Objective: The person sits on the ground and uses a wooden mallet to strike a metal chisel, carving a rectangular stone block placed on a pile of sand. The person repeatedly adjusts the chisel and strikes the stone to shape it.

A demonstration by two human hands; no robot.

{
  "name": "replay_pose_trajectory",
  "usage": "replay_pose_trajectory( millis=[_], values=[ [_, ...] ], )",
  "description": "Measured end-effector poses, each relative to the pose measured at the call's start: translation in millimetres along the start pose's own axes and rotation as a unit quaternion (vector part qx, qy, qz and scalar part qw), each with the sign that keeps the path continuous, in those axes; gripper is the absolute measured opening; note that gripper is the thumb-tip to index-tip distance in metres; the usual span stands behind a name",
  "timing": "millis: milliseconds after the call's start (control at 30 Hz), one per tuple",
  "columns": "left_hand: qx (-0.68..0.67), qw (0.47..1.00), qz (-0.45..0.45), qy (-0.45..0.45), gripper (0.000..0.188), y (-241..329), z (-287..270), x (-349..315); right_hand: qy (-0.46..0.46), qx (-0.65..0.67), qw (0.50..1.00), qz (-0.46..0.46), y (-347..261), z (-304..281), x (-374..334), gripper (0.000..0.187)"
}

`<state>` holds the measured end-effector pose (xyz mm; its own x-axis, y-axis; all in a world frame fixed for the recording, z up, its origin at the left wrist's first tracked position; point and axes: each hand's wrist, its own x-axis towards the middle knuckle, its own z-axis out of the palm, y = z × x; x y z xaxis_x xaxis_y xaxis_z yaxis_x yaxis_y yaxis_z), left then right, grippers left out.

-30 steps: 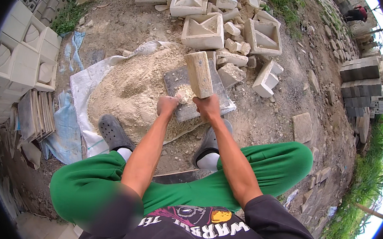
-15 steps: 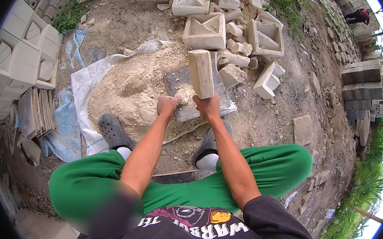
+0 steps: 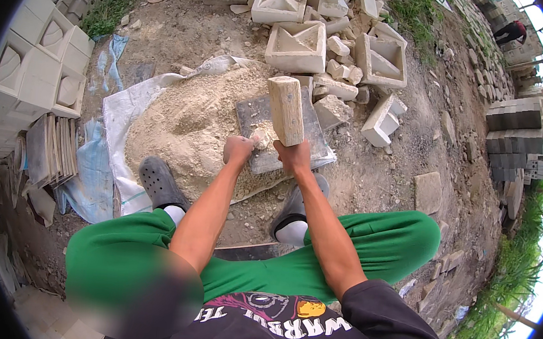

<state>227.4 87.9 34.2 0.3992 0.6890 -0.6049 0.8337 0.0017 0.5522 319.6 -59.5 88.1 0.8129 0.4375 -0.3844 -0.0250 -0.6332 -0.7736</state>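
A thick wooden mallet (image 3: 286, 109) stands raised over a dark flat slab (image 3: 245, 114). My right hand (image 3: 293, 157) is closed around its handle, which the head and my fist mostly hide. To the left, my left hand (image 3: 239, 149) is closed on a pale stone chunk (image 3: 262, 136), steadied on the slab amid crumbs. Beside the slab, a heap of pale crushed rubble (image 3: 179, 116) lies on a white woven sack (image 3: 116, 114).
Broken pale vent blocks (image 3: 296, 46) and loose fragments lie beyond the slab. At left stand stacked pale blocks (image 3: 39, 52) and leaning thin boards (image 3: 53, 150). Grey blocks (image 3: 513, 132) are piled at right. A person (image 3: 511, 32) is bent over at far right.
The view has shifted slightly. Both hands keep their hold, and the mallet stays raised over the slab with little visible movement.
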Motion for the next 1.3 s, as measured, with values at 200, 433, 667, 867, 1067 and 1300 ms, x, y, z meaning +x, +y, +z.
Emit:
replay_pose_trajectory(
  millis=[200,433,667,867,1067,1300],
  values=[
    [0.024,0.999,-0.021,-0.035,0.042,0,-3,5,-0.081,0.024,0.988,0.13,9,11,-11,0.026],
    [-0.015,1.0,0.004,-0.018,0.041,-16,3,12,0.021,0.01,1.0,0.0,-32,-5,-6,0.027],
    [-0.007,1.0,-0.027,-0.007,0.043,1,2,6,-0.065,-0.056,0.993,0.087,34,20,2,0.035],
    [-0.01,0.997,-0.051,-0.049,0.043,3,-7,3,-0.044,-0.027,0.995,0.087,-4,2,-6,0.027],
    [-0.022,0.998,-0.041,-0.031,0.046,1,-3,2,0.03,-0.041,0.999,-0.005,-1,12,-1,0.024],
    [-0.023,0.997,-0.05,-0.045,0.044,0,-7,7,-0.067,-0.146,0.987,0.03,13,7,4,0.026]
  ],
)
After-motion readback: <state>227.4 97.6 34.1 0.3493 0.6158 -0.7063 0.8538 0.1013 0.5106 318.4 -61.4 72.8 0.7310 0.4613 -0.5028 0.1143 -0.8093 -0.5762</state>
